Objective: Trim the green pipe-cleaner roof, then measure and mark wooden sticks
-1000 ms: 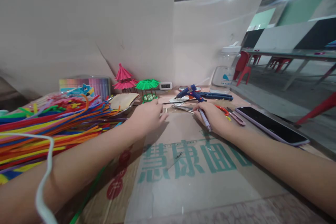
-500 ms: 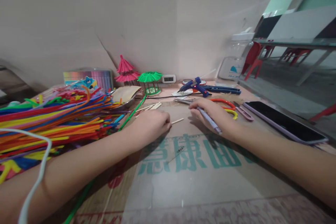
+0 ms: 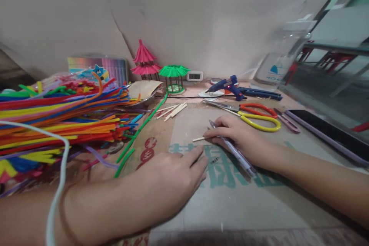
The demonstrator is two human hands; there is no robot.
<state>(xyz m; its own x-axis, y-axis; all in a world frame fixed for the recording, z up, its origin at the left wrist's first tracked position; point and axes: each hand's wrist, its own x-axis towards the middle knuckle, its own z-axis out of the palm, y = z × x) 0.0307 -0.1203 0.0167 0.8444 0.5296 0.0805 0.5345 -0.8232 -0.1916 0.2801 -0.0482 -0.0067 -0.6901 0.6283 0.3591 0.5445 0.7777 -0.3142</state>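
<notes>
My right hand (image 3: 236,134) is closed on a pen (image 3: 238,155), which slants down across its fingers. The same fingertips pinch a short wooden stick (image 3: 198,139) that points left. Close by on the left, my left hand (image 3: 175,175) lies low over the covered tabletop, its fingers stretched out and nothing visible in them. Its fingertips are just short of the stick. Several more short wooden sticks (image 3: 175,111) lie loose behind the hands. Scissors (image 3: 259,122) with orange and yellow handles rest behind my right hand.
Bundles of coloured pipe cleaners (image 3: 57,111) crowd the left side. A pink pagoda (image 3: 143,59) and a green pavilion (image 3: 173,75) stand at the back beside a small clock (image 3: 195,76). A glue gun (image 3: 226,86), a phone (image 3: 325,132) and a water bottle (image 3: 273,63) are to the right.
The wooden stick, earlier at my left fingertips, is now in my right hand with the pen. My left hand has come nearer and its fingers have straightened. The view has shifted.
</notes>
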